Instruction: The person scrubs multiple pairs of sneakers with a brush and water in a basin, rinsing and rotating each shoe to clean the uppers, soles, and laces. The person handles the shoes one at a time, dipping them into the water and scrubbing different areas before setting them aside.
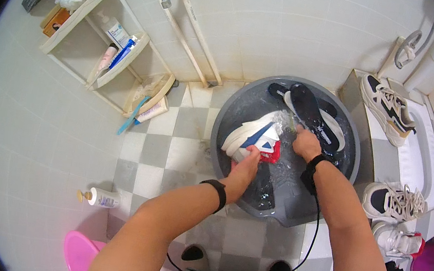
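My left hand grips the heel end of a white sneaker with blue side markings and a red collar. The shoe lies on its side in a dark grey plastic basin with water in it. My right hand is closed around a slim handle, apparently of a scrubbing brush, just off the shoe's toe. Splashing water blurs the brush head. Beyond this hand, several black and white insoles overlap against the basin's far right wall.
At right, beige-and-black sneakers rest on a tiled ledge by a squat toilet, with another white sneaker nearer me. A corner shelf holds toiletries at left. A pump bottle and pink basin are lower left. A cable trails from my right wrist.
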### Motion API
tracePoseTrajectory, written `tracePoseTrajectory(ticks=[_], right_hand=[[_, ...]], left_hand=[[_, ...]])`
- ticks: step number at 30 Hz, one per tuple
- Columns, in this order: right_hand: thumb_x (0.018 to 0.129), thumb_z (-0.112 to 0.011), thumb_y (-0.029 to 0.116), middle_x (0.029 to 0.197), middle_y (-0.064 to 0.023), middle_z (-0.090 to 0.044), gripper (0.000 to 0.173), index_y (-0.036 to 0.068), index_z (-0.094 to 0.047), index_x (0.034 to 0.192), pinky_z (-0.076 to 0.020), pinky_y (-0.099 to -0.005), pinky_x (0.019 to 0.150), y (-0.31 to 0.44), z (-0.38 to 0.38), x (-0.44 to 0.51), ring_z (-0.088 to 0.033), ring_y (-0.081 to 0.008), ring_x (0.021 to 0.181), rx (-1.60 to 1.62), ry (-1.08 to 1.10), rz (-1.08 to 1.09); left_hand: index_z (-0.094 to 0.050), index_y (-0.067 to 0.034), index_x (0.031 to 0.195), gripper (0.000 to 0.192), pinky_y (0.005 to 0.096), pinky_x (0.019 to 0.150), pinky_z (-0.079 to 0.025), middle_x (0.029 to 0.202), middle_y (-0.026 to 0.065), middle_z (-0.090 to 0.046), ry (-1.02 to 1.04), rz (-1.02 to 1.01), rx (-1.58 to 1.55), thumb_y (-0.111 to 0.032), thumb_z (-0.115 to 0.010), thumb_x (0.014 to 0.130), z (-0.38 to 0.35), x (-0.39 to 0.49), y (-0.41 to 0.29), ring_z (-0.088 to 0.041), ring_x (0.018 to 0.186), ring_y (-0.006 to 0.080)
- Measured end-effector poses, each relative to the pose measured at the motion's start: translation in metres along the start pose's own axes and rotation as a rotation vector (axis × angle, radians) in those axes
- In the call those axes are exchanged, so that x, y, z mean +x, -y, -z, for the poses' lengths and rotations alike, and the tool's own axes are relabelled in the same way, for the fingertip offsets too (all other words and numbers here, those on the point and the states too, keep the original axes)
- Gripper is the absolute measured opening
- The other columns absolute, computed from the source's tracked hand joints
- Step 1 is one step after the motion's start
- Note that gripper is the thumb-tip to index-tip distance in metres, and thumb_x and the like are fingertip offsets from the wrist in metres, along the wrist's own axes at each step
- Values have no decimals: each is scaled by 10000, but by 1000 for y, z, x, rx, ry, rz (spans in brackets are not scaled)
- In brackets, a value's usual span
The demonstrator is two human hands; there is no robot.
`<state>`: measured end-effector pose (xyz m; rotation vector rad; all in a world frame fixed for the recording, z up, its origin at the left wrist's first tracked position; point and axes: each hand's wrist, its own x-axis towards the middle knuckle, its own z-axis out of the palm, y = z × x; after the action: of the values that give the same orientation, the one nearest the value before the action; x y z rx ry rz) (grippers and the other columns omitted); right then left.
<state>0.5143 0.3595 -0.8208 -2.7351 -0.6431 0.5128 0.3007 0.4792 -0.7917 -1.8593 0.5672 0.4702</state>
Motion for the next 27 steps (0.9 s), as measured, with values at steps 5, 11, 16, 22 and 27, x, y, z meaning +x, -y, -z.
tracePoseTrajectory(ticks=[5, 11, 16, 22, 27], right_hand=[[902, -563, 111, 1095, -316, -694, 521, 75, -572, 1422, -548, -548, 889, 41, -1, -52, -690, -476, 979, 198, -112, 164], [935, -561, 158, 1089, -252, -702, 562, 205, -528, 1494, -577, -545, 837, 65, 15, -103, -717, -434, 954, 56, 44, 441], [960, -544, 217, 1055, -233, -723, 515, 236, -545, 1475, -592, -520, 821, 45, 36, -51, -737, -401, 932, -185, -83, 357], [957, -557, 282, 1015, -197, -747, 430, 212, -638, 1373, -585, -511, 835, 75, 31, -46, -731, -395, 947, -139, 2, 362], [918, -616, 260, 1022, -166, -742, 521, 283, -599, 1438, -582, -497, 840, 106, 35, -93, -726, -377, 947, -59, 71, 619]], left_hand=[[-768, -190, 1224, 316, 623, 1107, -298, 1227, -12, -696, -64, 82, -185, -242, -579, 977, -23, 18, 4, -516, 1216, 287], [-741, -141, 1261, 356, 715, 1113, -317, 1262, 45, -660, -255, 331, -259, -203, -582, 948, -39, 34, -11, -529, 1175, 304], [-822, -148, 1058, 261, 755, 1100, -320, 976, 16, -701, -128, 241, -326, -180, -622, 893, -29, 20, -4, -536, 1025, 264], [-801, -115, 1120, 292, 747, 1118, -306, 1112, 69, -696, -166, 320, -548, -200, -612, 914, -28, 24, 1, -556, 1086, 291], [-694, -72, 1318, 405, 735, 1125, -312, 1434, 148, -578, -192, 316, -397, -216, -597, 952, -36, 21, -21, -533, 1309, 353]])
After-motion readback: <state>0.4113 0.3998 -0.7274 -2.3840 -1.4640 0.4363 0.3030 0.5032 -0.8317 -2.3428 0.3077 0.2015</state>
